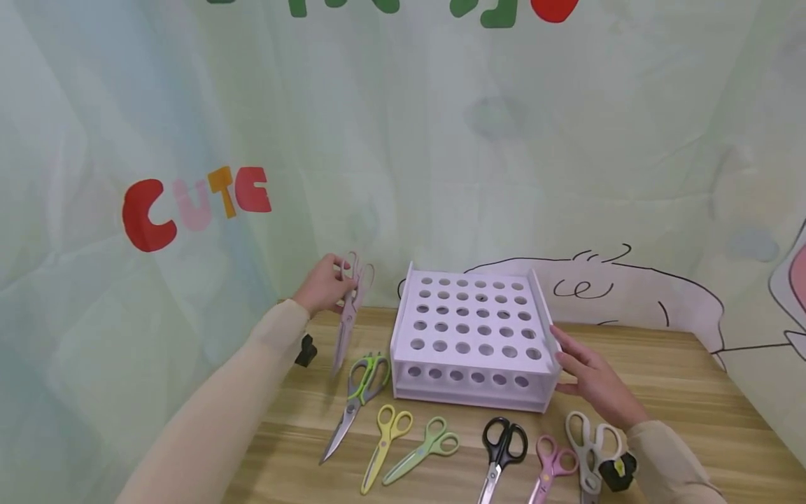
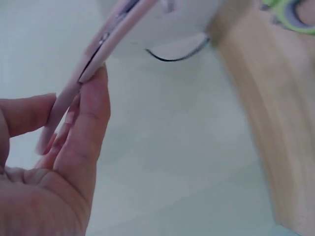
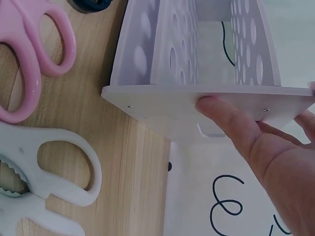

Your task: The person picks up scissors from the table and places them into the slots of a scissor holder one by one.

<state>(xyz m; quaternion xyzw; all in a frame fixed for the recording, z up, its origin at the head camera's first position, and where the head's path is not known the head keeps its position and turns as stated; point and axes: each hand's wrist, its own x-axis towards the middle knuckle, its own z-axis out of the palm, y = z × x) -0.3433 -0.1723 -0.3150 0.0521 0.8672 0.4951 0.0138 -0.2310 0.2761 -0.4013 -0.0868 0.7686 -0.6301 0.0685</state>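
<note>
Pale pink, long-bladed scissors (image 1: 348, 320) hang points-down, pinched in the left hand (image 1: 323, 285) near the wooden surface's (image 1: 642, 357) back left corner! Right hand (image 1: 595, 381), unclenched, rests fingers against the white, round-holed rack's (image 1: 472, 361) right side, toward the back edge.

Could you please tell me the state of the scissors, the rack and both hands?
Pale lilac scissors: closed, tips down
Green-and-grey metal scissors: closed, flat
Yellow scissors: closed, flat
Pale green scissors: closed, flat
Black-handled metal scissors: flat, tips unseen
Bright pink scissors: flat, tips unseen
White scissors: flat, tips unseen
White perforated rack: standing, without scissors
Left hand: pinching the lilac scissors
Right hand: touching the rack's side
</note>
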